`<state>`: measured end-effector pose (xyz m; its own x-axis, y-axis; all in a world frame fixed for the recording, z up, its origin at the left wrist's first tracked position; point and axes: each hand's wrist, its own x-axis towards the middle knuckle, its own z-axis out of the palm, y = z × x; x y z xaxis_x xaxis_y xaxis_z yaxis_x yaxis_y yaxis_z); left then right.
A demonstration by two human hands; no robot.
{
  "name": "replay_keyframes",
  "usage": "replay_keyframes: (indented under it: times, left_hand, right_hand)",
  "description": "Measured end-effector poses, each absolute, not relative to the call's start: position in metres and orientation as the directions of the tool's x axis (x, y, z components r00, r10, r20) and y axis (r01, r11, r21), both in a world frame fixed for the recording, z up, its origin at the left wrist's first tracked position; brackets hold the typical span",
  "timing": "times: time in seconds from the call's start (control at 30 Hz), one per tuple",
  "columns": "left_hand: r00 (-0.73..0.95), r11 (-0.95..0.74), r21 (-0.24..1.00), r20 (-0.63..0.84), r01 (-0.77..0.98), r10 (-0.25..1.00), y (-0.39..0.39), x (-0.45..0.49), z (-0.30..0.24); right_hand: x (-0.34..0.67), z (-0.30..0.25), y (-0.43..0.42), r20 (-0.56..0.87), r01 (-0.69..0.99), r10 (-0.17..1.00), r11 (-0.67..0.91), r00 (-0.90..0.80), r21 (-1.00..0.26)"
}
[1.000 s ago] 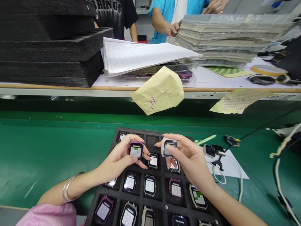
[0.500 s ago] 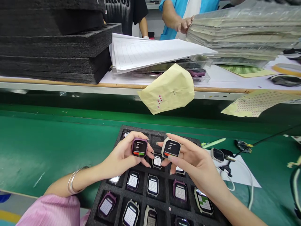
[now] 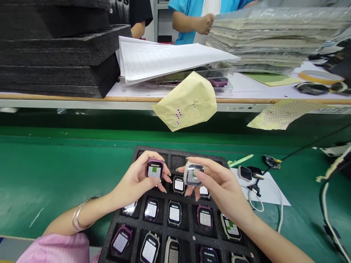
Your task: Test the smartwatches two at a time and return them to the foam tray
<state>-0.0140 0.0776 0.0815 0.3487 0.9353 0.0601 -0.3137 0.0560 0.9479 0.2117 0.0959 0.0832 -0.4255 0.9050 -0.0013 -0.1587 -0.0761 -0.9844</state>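
Observation:
My left hand (image 3: 139, 179) is closed round a purple smartwatch (image 3: 154, 170) without a strap; its lit screen shows a white grid with a green block. In my right hand (image 3: 216, 182) is a cream smartwatch (image 3: 189, 172), its face partly covered by my thumb. Both watches are held above a black foam tray (image 3: 160, 232). Several strapless watches lie in the tray's compartments, among them a purple watch (image 3: 204, 216), a silver-grey watch (image 3: 174, 212) and a cream watch (image 3: 230, 227), most with white grids on their screens.
Behind the green bench (image 3: 65, 164) runs a shelf with stacked black foam (image 3: 55, 54), white papers (image 3: 170, 60) and plastic-wrapped trays (image 3: 268, 40). A yellow paper (image 3: 189, 102) hangs from its edge. To the right lie a green pen (image 3: 241, 160), a watch (image 3: 245, 173) and cables (image 3: 279, 208). A co-worker's hand (image 3: 205, 24) touches the wrapped stack.
Both held watches have switched from a dark text page with red and green buttons to a grid page. My right thumb now lies across its watch's screen. The whole view has shifted slightly.

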Motion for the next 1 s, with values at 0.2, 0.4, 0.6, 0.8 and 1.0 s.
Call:
replay_keyframes:
  times: [0.2, 0.4, 0.6, 0.8, 1.0]
  left_hand:
    - [0.296, 0.059, 0.961, 0.025, -0.27, 0.955, 0.08, -0.012, 0.081]
    - [0.297, 0.043, 0.955, 0.049, -0.292, 0.953, 0.082, -0.014, 0.079]
    - [0.341, 0.027, 0.948, 0.088, -0.318, 0.936, 0.079, -0.015, 0.078]
    - [0.32, 0.02, 0.953, 0.082, -0.303, 0.944, 0.08, -0.015, 0.074]
    - [0.357, 0.026, 0.956, 0.083, -0.291, 0.931, 0.082, -0.019, 0.064]
  right_hand:
    - [0.215, 0.082, 0.095, 0.013, -0.167, 0.856, -0.085, -0.516, -0.982]
    - [0.213, 0.083, 0.093, 0.006, -0.131, 0.793, -0.094, -0.61, -0.987]
    - [0.212, 0.077, 0.095, 0.03, -0.115, 0.806, -0.048, -0.591, -0.992]
    - [0.213, 0.08, 0.098, -0.004, -0.034, 0.769, -0.034, -0.64, -0.999]
    - [0.205, 0.06, 0.131, 0.021, 0.247, 0.79, 0.216, -0.613, -0.945]
